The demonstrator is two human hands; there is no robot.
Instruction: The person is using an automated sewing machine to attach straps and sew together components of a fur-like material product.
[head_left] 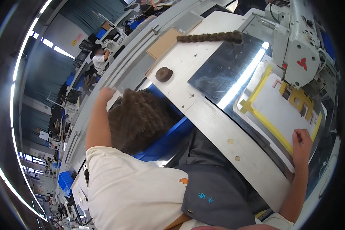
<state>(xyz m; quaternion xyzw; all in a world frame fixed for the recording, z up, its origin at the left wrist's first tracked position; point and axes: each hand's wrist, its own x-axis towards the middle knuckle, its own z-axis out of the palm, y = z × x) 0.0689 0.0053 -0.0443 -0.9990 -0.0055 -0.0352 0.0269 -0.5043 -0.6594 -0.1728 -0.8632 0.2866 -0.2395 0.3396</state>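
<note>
My left hand is raised at the upper edge of a heap of brown fur in a blue bin; its fingers are slightly blurred and curled, on something I cannot make out. My right hand has its bent fingers on the lower part of a yellow-edged template with a white sheet, gripping near its edge. The template lies below a sewing machine head. A braided fur strip and a brown round roll lie on the white table between my hands.
A dark glossy plate lies beside the template. A cardboard piece sits at the table's far edge. Beyond a long rail, other people are at benches with machines and dark piles. Another blue bin is at lower left.
</note>
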